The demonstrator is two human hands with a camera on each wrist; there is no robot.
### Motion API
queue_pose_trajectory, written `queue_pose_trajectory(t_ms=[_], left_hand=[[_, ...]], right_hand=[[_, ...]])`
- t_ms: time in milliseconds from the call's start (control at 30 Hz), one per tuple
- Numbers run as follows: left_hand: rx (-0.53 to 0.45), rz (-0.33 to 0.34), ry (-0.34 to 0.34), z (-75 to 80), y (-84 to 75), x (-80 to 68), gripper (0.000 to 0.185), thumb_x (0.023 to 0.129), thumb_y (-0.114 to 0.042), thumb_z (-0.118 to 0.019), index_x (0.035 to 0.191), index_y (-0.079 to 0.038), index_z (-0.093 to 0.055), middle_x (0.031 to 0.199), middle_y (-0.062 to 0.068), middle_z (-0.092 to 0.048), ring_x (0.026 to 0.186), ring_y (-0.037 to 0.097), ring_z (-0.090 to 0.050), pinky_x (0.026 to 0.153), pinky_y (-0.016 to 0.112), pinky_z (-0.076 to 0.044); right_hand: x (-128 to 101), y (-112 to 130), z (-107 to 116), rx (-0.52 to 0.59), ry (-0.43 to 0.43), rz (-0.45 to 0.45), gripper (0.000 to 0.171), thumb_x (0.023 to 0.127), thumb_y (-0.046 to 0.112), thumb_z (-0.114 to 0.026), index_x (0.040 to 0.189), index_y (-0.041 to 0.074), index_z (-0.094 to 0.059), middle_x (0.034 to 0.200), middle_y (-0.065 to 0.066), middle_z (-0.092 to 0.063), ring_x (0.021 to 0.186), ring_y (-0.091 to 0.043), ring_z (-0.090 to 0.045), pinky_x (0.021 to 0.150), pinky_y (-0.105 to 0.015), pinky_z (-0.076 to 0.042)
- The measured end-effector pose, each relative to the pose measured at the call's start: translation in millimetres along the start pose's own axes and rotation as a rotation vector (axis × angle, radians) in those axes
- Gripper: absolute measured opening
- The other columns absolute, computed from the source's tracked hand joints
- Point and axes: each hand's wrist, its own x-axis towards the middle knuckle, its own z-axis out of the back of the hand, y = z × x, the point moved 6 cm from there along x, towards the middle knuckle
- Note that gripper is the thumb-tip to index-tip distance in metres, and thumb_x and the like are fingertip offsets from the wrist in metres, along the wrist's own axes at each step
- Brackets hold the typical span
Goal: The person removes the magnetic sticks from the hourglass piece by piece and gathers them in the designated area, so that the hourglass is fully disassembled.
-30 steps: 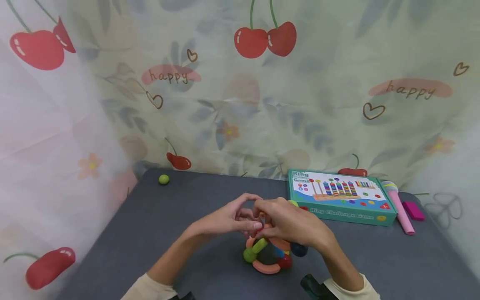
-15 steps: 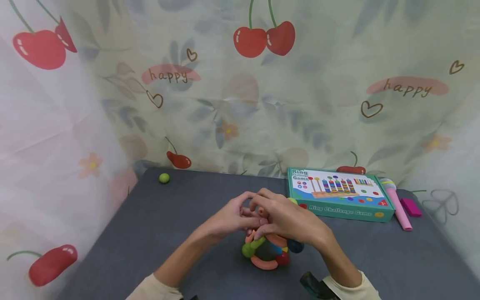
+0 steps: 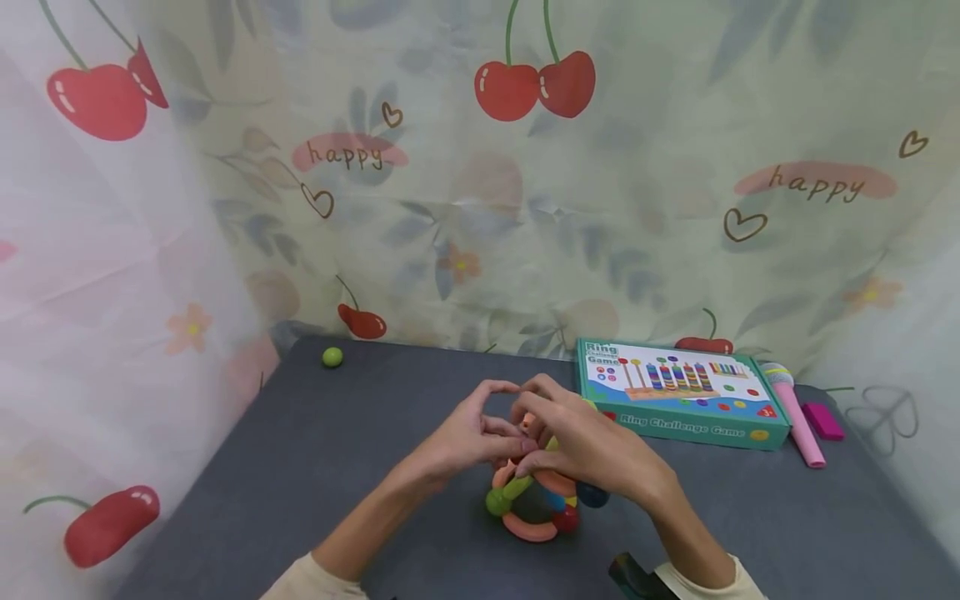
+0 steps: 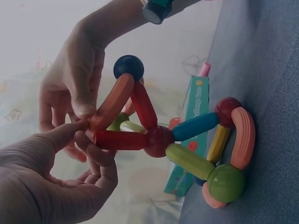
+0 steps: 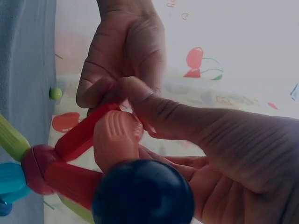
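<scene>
The left hand (image 3: 457, 437) and right hand (image 3: 585, 446) are both pinching the top of the stick-and-ball toy (image 3: 534, 500), which is standing on the grey table (image 3: 300, 467) near a game box (image 3: 678, 392).

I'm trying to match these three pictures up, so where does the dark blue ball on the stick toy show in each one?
Head: dark blue ball low centre, under the right hand.
Left wrist: upper centre.
Right wrist: bottom centre, close up.
Shared landmark: the red ball joint.
</scene>
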Motion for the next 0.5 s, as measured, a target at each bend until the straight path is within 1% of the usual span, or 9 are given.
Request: queue_pose_trajectory(t_ms=[133, 267, 367, 433, 500], left_hand=[[0.027, -0.01, -0.015, 0.3, -0.3, -0.3, 0.069, 0.099, -0.014, -0.071, 0.156, -0.015, -0.033, 0.118, 0.021, -0.077, 0.088, 0.013, -0.073, 0.076, 0.03, -0.055], [0.02, -0.009, -0.012, -0.3, -0.1, 1.0, 0.069, 0.098, -0.018, -0.073, 0.155, -0.016, -0.035, 0.115, 0.018, -0.078, 0.087, 0.014, -0.073, 0.076, 0.03, -0.053], [0.02, -0.011, -0.008, -0.7, 0.2, 1.8, 0.068, 0.098, -0.019, -0.074, 0.154, -0.015, -0.036, 0.114, 0.017, -0.078, 0.088, 0.014, -0.073, 0.078, 0.031, -0.052], [0.029, -0.012, -0.013, -0.2, 0.5, 2.4, 0.067, 0.098, -0.021, -0.074, 0.154, -0.014, -0.037, 0.114, 0.016, -0.078, 0.089, 0.014, -0.072, 0.08, 0.03, -0.052], [0.051, -0.005, -0.032, 1.4, 1.0, 3.2, 0.064, 0.099, -0.024, -0.073, 0.152, -0.013, -0.04, 0.112, 0.014, -0.078, 0.088, 0.016, -0.071, 0.08, 0.03, -0.052]], right_hand=[[-11, 1, 11, -0.06, -0.091, 0.004, 0.031, 0.091, 0.026, -0.082, 0.114, 0.012, -0.065, 0.118, -0.001, -0.057, 0.092, -0.008, -0.071, 0.081, -0.025, -0.059], [-25, -4, 26, -0.129, -0.196, -0.056, 0.031, 0.091, 0.026, -0.082, 0.115, 0.014, -0.067, 0.117, 0.001, -0.058, 0.091, -0.009, -0.067, 0.076, -0.024, -0.058], [-33, -14, 35, -0.146, -0.245, -0.148, 0.029, 0.094, 0.028, -0.079, 0.116, 0.013, -0.067, 0.112, -0.002, -0.059, 0.087, -0.012, -0.062, 0.072, -0.025, -0.055], [-37, -24, 39, -0.122, -0.243, -0.235, 0.033, 0.096, 0.032, -0.076, 0.119, 0.011, -0.065, 0.112, -0.006, -0.061, 0.089, -0.014, -0.063, 0.073, -0.028, -0.056], [-39, -35, 39, -0.09, -0.218, -0.323, 0.043, 0.098, 0.037, -0.073, 0.127, 0.008, -0.061, 0.111, -0.008, -0.065, 0.09, -0.015, -0.064, 0.074, -0.032, -0.057]])
